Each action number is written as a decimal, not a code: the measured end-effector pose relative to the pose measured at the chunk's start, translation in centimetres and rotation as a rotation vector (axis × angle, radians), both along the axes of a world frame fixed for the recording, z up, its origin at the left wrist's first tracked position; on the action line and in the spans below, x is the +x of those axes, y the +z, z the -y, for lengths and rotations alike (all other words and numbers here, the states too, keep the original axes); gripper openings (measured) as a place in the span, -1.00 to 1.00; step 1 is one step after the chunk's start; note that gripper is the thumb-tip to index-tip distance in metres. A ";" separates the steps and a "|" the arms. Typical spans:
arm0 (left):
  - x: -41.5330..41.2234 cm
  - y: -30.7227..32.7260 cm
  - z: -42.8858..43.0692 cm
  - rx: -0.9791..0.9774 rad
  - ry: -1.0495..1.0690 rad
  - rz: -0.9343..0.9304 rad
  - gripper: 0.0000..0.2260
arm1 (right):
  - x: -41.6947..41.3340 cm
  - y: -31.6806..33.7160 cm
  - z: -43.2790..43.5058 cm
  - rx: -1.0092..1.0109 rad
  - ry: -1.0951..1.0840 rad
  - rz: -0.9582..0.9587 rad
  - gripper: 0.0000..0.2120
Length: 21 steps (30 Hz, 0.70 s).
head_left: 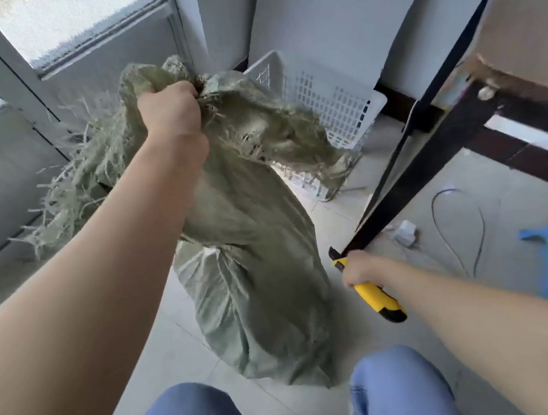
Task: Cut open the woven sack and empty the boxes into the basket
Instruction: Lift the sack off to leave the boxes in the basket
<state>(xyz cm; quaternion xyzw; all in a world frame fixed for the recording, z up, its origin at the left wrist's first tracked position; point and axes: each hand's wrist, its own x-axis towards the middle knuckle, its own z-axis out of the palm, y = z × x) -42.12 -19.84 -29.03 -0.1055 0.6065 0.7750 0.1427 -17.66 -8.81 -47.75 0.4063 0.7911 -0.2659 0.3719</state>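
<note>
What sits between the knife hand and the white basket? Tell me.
In the head view, the black table leg slants across the stretch between the right hand and the basket; below it lies bare floor tile.

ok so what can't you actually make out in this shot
Head view only:
- Boxes: hidden inside the woven sack.
- Basket interior: covered by the sack's frayed top.
- Utility knife blade: its tip is behind the table leg, so whether the blade is out is unclear.
- Left hand fingertips: buried in bunched fabric.
</note>
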 end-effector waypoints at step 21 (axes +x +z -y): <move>1.8 -5.3 -2.0 0.204 -0.420 -0.026 -0.76 | -15.1 -1.1 4.4 -0.094 -0.272 -0.549 0.18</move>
